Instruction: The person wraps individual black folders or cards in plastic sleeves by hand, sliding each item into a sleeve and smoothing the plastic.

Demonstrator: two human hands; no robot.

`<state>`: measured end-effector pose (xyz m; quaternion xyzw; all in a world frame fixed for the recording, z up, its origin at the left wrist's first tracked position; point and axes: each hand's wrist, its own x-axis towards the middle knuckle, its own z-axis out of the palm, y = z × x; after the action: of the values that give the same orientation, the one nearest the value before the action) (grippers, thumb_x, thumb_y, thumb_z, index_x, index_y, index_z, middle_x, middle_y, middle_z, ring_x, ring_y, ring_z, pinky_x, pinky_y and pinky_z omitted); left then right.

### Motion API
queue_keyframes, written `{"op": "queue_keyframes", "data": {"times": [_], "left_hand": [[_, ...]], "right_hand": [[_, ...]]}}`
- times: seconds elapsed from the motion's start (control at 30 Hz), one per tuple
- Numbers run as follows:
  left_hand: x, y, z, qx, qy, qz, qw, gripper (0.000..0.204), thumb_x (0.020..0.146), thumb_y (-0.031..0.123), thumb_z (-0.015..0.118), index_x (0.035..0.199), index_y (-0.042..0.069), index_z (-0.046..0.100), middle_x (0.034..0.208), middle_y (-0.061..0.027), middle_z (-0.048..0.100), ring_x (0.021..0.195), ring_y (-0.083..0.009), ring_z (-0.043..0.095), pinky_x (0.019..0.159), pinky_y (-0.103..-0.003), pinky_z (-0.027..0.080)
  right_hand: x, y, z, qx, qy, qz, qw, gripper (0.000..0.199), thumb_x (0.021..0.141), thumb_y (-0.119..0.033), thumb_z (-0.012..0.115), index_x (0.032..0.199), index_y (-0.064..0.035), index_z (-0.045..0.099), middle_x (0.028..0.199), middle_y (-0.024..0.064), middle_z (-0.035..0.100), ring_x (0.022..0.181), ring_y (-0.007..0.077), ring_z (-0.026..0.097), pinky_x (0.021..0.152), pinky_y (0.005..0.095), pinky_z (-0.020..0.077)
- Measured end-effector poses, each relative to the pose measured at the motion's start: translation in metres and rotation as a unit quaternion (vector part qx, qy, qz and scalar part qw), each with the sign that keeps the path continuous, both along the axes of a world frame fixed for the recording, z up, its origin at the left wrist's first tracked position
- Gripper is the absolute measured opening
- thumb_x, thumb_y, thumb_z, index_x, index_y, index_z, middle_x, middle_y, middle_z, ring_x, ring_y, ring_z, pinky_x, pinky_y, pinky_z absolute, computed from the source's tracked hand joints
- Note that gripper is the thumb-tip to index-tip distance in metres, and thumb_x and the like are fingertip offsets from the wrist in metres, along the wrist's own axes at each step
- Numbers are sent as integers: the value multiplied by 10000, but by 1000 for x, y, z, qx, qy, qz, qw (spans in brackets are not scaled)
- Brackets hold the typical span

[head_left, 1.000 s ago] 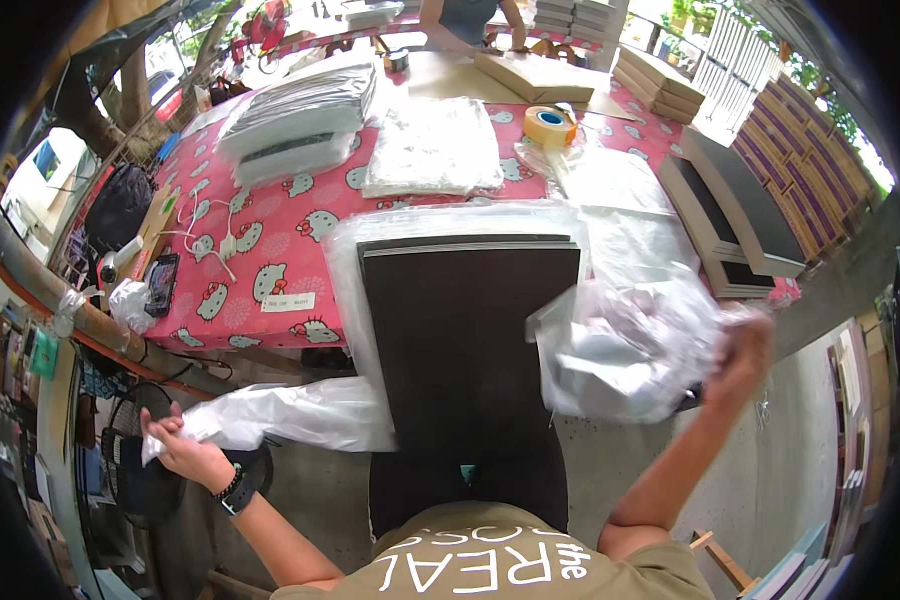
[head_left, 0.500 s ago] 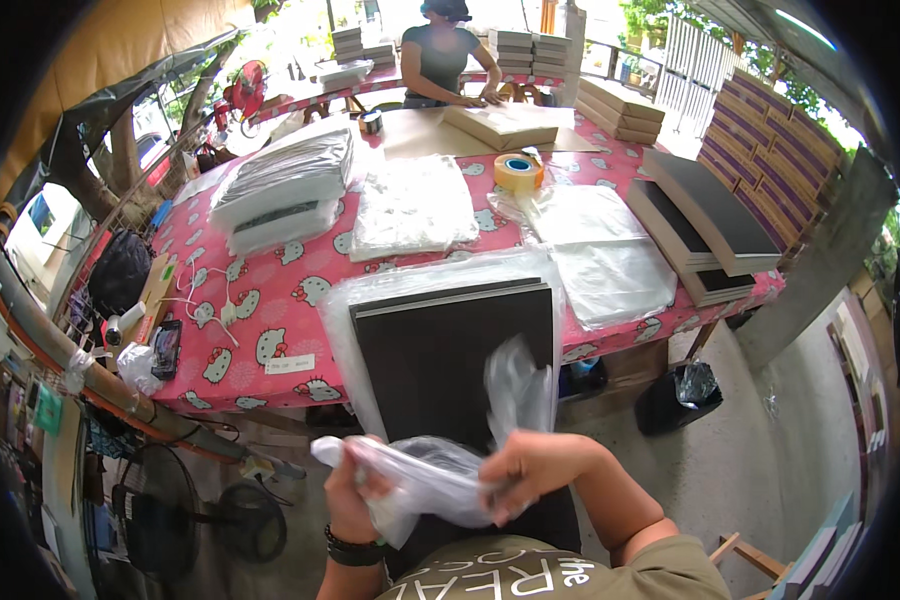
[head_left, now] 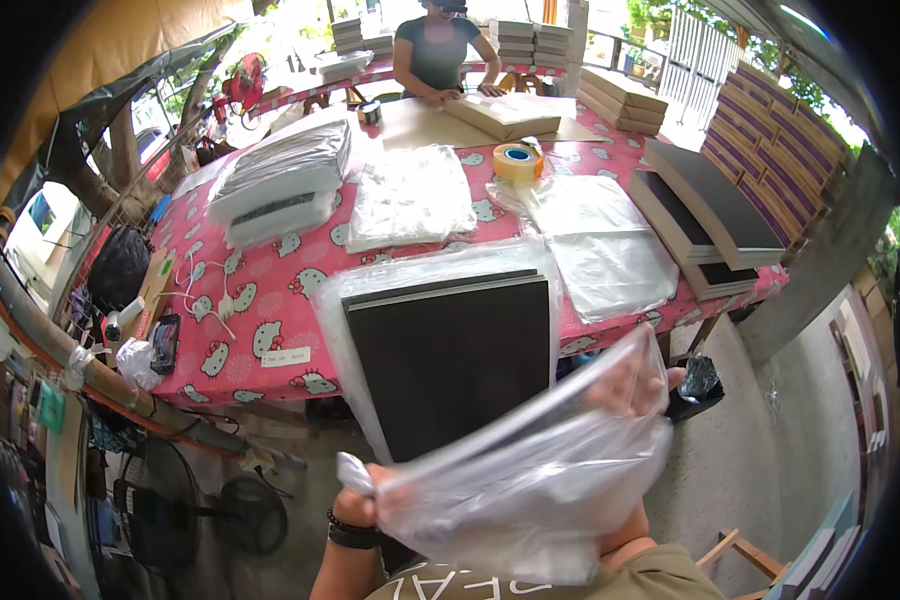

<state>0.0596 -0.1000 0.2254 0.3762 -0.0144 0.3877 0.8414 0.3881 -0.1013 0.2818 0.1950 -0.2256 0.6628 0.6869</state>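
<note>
One clear plastic bag (head_left: 530,490) slants between the person's left hand (head_left: 358,507), closed around its bunched corner, and the right hand (head_left: 630,388), well apart and raised at the other end — blurred through the plastic, so whether its fingers grip or spread cannot be told. The bag hangs in front of the lower part of a black-faced stack (head_left: 450,350), which overlaps the pink-covered table's (head_left: 220,370) near edge.

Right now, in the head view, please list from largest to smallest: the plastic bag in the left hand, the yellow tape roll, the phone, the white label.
1. The plastic bag, also nearest the camera.
2. The yellow tape roll and the phone: too alike to rank.
3. The white label.
</note>
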Motion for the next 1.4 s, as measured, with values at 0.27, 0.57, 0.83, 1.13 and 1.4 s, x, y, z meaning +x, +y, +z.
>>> {"op": "queue_keyframes", "data": {"times": [0.27, 0.57, 0.83, 1.13, 1.4], "left_hand": [[-17, 26, 19, -137, -80, 343, 926, 468, 847, 470, 378, 1035, 56, 490, 931, -60, 539, 843, -157, 531, 666, -330, 457], [-21, 66, 76, 29, 274, 327, 904, 694, 641, 114, 609, 1262, 43, 308, 822, -3, 534, 655, -80, 522, 523, -161, 395], [27, 131, 75, 418, 516, 589, 461, 434, 674, 0, 606, 1095, 97, 565, 826, -67, 514, 653, -175, 484, 634, -272, 423], [10, 73, 90, 445, 431, 631, 467, 329, 731, 18, 538, 1043, 91, 612, 860, -74, 576, 749, -183, 553, 664, -281, 453], [10, 49, 104, 435, 428, 659, 439, 269, 703, -12, 546, 954, 26, 635, 824, -75, 587, 754, -169, 555, 712, -284, 438]], "right_hand": [[-41, -5, 5, 282, -486, 162, 811, 187, 763, -161, 635, 791, 22, 609, 710, 113, 599, 677, 212, 563, 655, 328, 436], [25, 15, 39, -118, -669, -207, 704, 126, 712, -75, 616, 731, -28, 500, 629, -39, 467, 584, 47, 429, 517, 199, 348], [19, 76, 26, -96, -751, -515, 401, 481, 723, -54, 514, 1197, -111, 468, 824, 165, 588, 618, 221, 526, 624, 300, 419], [5, 25, 34, 54, -669, -686, 283, 459, 670, -34, 609, 1123, -74, 548, 709, 80, 589, 598, 217, 512, 650, 299, 410], [5, 5, 54, 98, -624, -729, 264, 368, 601, -6, 612, 966, -55, 610, 578, 43, 480, 536, 189, 467, 642, 287, 401]]}}
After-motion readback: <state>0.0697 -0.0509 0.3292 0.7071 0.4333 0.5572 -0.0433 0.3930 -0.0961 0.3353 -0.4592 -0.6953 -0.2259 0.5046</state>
